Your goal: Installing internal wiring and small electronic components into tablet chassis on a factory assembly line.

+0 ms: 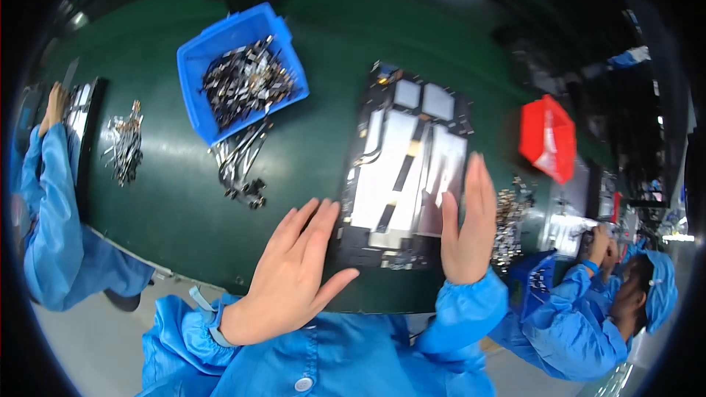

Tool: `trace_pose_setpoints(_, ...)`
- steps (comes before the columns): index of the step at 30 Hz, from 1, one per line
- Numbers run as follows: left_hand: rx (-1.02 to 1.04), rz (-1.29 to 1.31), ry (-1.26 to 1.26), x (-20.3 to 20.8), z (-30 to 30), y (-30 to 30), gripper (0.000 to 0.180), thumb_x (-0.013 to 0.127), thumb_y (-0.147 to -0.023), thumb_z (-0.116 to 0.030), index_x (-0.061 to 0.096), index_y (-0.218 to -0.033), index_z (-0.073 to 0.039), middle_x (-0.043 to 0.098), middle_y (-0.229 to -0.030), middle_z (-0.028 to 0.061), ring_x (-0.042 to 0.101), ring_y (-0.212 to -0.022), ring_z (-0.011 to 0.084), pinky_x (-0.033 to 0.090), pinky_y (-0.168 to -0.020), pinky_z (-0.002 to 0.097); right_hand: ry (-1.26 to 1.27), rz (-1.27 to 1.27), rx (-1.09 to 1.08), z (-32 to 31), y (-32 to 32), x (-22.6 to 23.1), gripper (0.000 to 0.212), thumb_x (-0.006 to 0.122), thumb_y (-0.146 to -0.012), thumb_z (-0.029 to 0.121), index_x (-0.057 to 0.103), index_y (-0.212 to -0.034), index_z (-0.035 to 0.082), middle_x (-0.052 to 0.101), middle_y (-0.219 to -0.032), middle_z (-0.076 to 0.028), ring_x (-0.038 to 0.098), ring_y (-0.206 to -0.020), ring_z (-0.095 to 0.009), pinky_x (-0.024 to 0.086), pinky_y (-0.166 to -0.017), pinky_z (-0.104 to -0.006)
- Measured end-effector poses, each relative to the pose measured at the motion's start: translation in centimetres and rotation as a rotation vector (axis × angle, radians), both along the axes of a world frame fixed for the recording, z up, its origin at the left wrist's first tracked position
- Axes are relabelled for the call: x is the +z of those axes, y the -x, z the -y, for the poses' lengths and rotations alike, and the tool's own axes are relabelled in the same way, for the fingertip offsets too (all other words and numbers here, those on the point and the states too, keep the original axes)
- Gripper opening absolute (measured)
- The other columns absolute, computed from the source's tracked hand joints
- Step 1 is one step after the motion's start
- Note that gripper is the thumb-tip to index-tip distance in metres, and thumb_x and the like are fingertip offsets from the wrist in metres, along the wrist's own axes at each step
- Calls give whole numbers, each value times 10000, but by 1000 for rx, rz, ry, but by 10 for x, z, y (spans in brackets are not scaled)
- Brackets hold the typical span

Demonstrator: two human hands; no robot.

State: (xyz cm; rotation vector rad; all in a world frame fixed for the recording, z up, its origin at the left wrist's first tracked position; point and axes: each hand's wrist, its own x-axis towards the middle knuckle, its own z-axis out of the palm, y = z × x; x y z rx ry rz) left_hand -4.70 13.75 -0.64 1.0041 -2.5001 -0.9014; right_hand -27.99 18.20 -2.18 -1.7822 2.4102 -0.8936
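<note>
An opened flat device, like a tablet with its insides bare (pixel 408 176), lies on the green table in front of me. It has a black border, large silver-white panels and small parts along its edges. My left hand (pixel 294 268) is at its lower left edge, fingers stretched out and thumb apart. Along its right edge lies my right hand (pixel 471 228), fingers straight and thumb spread over the panel. Neither hand holds anything. I cannot tell how firmly either hand touches the device.
A blue bin (pixel 187 88) full of small cable parts stands at the back left, with loose flex cables (pixel 243 165) before it. More cables (pixel 126 143) lie further left. Right are small parts (pixel 509 228) and a red bin (pixel 548 136). Co-workers sit on both sides.
</note>
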Motion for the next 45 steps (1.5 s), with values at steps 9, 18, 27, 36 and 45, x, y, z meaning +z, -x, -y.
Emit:
trace_pose_setpoints(9,77,-579,-474,3,20,43,696,538,-921,-128,118,-1459,5,279,-1462,268,243,-1394,333,200,-1117,375,372,1215,12,6,30,0,632,499,-867,-63,270,-1450,22,263,-1500,-177,408,-1304,-270,346,-1059,-335)
trace_pose_setpoints(18,16,-471,106,47,34,35,644,555,-889,-164,247,-1434,-11,183,-1508,205,154,-1410,354,157,-1133,436,546,1143,-31,250,133,-50,618,570,-825,-3,345,-1400,-13,442,-1387,-201,446,-1271,-266,345,-1040,-321)
trace_pose_setpoints(27,-23,-477,-426,34,96,136,564,545,-905,-281,355,-1357,0,348,-1426,205,323,-1341,346,298,-1077,411,-146,-161,34,275,255,29,316,657,-778,295,707,-1044,130,694,-1004,-118,664,-934,-286,512,-865,-362)
trace_pose_setpoints(36,85,-180,17,-61,161,357,648,528,-889,-283,305,-1335,131,350,-1373,331,288,-1323,449,234,-1113,459,-546,-107,-279,160,465,1,652,536,-896,433,377,-1409,64,408,-1411,-203,385,-1318,-322,296,-1096,-357)
trace_pose_setpoints(45,590,-678,-517,-67,192,391,557,640,-849,-192,410,-1253,115,508,-1166,261,504,-1092,366,410,-956,419,-172,552,-182,188,444,-33,753,604,-896,152,154,-1499,151,598,-1121,-124,579,-944,-196,498,-771,-360)
